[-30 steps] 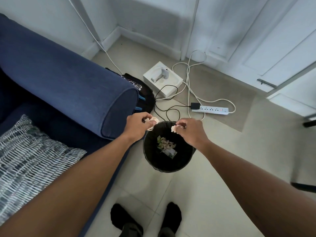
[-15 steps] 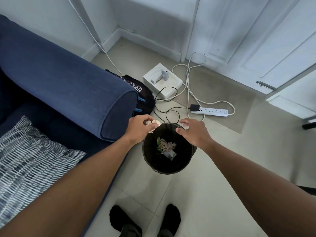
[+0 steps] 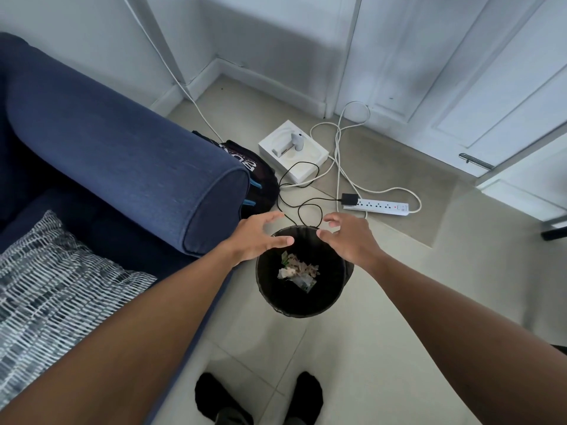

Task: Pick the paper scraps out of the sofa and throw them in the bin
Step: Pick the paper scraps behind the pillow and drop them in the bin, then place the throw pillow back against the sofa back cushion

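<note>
The sofa (image 3: 122,167) stands just left of the bin (image 3: 302,299). Above the bin's rim, our left hand (image 3: 256,237) and right hand (image 3: 348,239) spread wide, each grip empty. Paper scraps (image 3: 299,269) lie inside. Nudging the bin could tip it over.
</note>
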A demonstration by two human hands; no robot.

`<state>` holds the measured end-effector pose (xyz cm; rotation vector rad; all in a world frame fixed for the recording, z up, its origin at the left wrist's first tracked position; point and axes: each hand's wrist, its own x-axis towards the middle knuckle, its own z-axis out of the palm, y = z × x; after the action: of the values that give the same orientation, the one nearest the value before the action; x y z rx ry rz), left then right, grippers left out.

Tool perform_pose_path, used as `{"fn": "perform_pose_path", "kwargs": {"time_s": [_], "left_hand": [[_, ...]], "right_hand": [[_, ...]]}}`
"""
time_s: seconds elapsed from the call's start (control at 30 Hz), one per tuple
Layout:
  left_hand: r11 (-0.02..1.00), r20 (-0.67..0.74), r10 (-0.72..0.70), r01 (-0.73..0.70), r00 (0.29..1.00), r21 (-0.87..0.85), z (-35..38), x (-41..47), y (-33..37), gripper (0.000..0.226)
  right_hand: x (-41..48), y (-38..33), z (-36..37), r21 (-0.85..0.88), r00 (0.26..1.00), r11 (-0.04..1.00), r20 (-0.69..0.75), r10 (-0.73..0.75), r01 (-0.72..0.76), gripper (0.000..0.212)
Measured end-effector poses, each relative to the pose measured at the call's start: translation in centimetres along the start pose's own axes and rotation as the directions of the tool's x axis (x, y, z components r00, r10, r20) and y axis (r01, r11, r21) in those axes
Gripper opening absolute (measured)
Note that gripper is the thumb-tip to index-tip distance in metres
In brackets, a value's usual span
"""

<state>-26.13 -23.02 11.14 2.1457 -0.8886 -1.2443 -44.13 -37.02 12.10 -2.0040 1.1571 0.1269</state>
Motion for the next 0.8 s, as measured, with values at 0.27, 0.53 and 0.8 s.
{"fn": "perform_pose_path", "kwargs": {"time_s": [0.27,0.53,0.8], "left_hand": [[1.000,-0.050,-0.001,0.000,0.999,-0.018,-1.9,-1.0,-0.1,0.079],[0.990,-0.232,0.065,-0.092,0.971,-0.107,-7.7,-4.2,1.1,0.063],[0.989,-0.469,0.101,-0.138,0.878,-0.045,-15.0,-7.9,0.3,0.061]], "right_hand": [[0.2,-1.3,-0.4,-0.036,0.999,0.999,0.021,-0.027,0.027,0.046],[0.7,-8.0,-1.4,-0.079,0.992,0.989,0.006,-0.126,0.126,0.064],[1.3,-17.9,-1.6,-0.305,0.955,0.909,0.005,-0.296,0.284,0.076]]}}
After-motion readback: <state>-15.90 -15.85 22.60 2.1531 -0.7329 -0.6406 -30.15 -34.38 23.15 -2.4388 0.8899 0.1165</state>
